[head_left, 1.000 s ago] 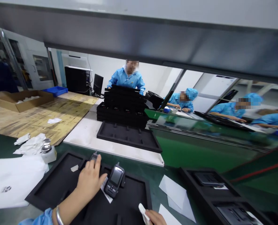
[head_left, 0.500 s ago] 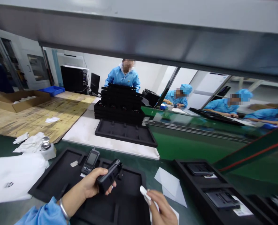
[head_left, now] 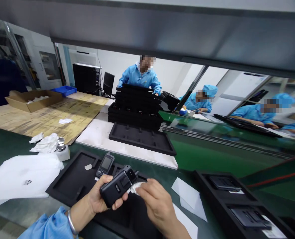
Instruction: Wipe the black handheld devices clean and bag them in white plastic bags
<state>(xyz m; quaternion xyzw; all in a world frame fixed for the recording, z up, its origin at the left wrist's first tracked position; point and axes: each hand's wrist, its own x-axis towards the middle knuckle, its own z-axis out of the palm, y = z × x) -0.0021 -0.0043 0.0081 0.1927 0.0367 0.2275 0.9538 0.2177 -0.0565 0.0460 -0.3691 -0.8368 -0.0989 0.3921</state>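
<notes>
My left hand (head_left: 100, 196) is wrapped round a black handheld phone (head_left: 118, 186), its back turned up toward me and its top end pointing right. Between the fingers of my right hand (head_left: 157, 202) is a white wipe (head_left: 137, 187), pinched right against the phone's side; whether it touches is hard to tell. Below both hands lies a black foam tray (head_left: 70, 179). A second handheld phone (head_left: 105, 165), with keypad and screen facing up, rests in that tray beyond my left hand, near a small pale scrap (head_left: 88, 167).
A dispenser bottle (head_left: 63, 152), crumpled wipes (head_left: 46, 143) and a white bag (head_left: 20, 176) lie left. White papers (head_left: 187, 196) and a foam tray with devices (head_left: 212, 199) are right. Stacked black trays (head_left: 135, 106) stand ahead. Co-workers in blue (head_left: 140, 78) sit or stand beyond.
My right hand has come left and up, bringing the wipe to the phone. The phone in my left hand has turned so its back shows. The camera view has shifted left.
</notes>
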